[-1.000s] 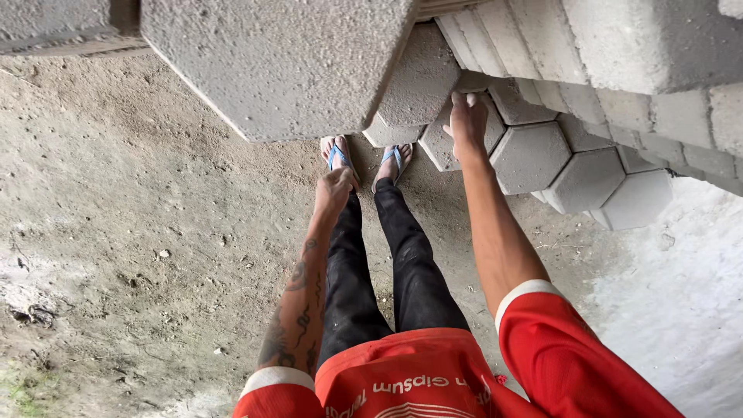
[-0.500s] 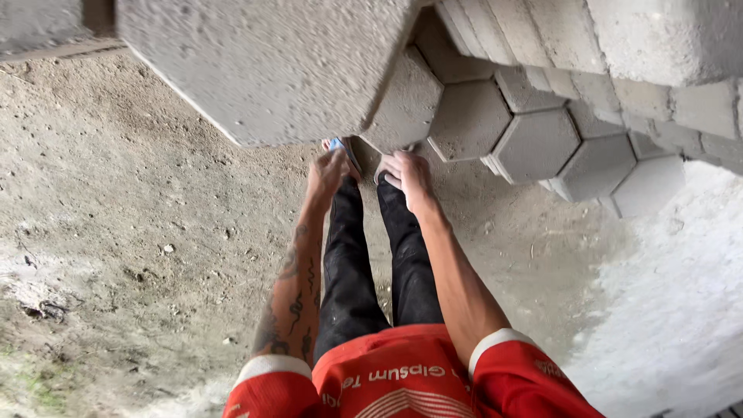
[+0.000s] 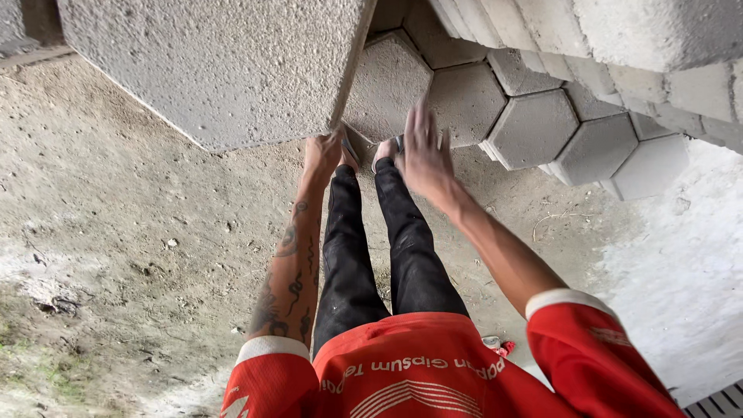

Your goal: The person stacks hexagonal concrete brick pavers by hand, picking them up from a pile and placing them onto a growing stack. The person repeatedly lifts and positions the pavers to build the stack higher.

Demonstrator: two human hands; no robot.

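A row of grey hexagonal pavers (image 3: 534,128) lies stacked on bare concrete ground (image 3: 131,232), beside a white-dusted patch (image 3: 681,279).

A pale grey, speckled hexagonal concrete paving block (image 3: 224,66) is seen. Beside it, grey hexagonal concrete blocks (image 3: 534,128) are stacked in a honeycomb pattern. Black trousers (image 3: 379,248) and a red white-cuffed shirt (image 3: 418,371) are worn; dark tattoos are shown on the left forearm (image 3: 286,279).

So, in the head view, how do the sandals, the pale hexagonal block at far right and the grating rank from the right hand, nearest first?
1. Sandals: just left of the right hand.
2. Pale hexagonal block: to the right, at the row's end.
3. Grating: bottom right corner.
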